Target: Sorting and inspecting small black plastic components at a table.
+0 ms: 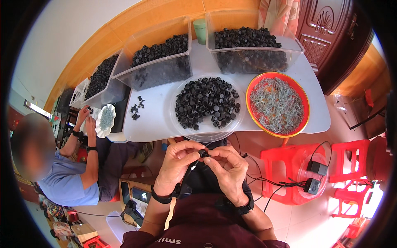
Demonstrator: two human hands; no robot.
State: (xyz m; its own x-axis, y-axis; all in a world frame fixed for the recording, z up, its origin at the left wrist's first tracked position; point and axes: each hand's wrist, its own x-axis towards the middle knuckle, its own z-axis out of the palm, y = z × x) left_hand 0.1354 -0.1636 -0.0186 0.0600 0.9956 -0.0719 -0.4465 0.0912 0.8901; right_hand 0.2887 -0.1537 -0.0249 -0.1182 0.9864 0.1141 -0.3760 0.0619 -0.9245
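Note:
My left hand [177, 162] and my right hand [228, 168] meet just in front of the table edge. Between their fingertips is a small black plastic cap [202, 153], pinched from both sides. Fingers cover part of it, so any smaller piece in it is hidden. Just beyond my hands, a round clear tray [168, 105] bears a heap of similar black caps [206, 101]. To its right sits a red bowl with a yellow rim [306, 99], full of thin silvery metal pieces [277, 105].
Clear bins [163, 76] [252, 53] of black parts line the table's back. Small black pieces [136, 108] lie left of the tray. At left, a co-worker [76, 165] handles parts near a white dish [101, 126]. Black cables and adapters [312, 186] rest on a red stool [273, 159].

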